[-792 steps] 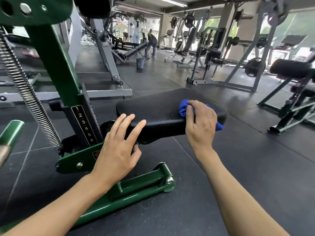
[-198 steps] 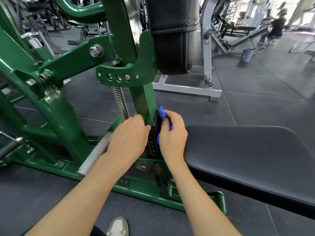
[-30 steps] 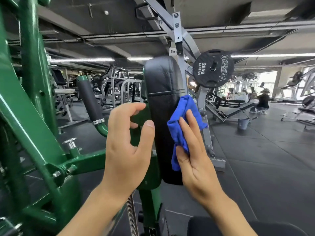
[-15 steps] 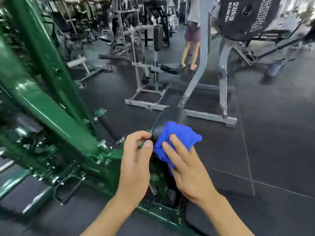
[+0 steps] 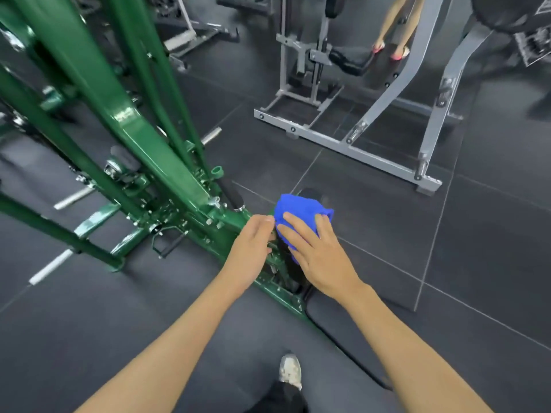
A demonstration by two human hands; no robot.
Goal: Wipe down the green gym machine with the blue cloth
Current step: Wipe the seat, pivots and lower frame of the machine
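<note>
The green gym machine (image 5: 128, 123) fills the left half of the view, its frame running down to a base rail near my hands. Seen from above, its black back pad (image 5: 310, 193) stands upright, with the blue cloth (image 5: 298, 208) draped over its top. My right hand (image 5: 316, 251) presses the cloth against the pad with straight, spread fingers. My left hand (image 5: 252, 248) is beside it, fingers loosely curled against the pad's left edge by the green bracket. The black seat (image 5: 337, 320) lies below my right forearm.
A grey machine frame (image 5: 351, 138) stands on the dark rubber floor beyond the pad. Another person's legs (image 5: 393, 28) show at the top. My own shoe (image 5: 290, 371) is at the bottom. Chrome pegs (image 5: 210, 135) stick out of the green frame.
The view has tipped further down, so I see the pad from above. My right hand and the cloth have risen to the top of the pad; my left hand stays beside it.
</note>
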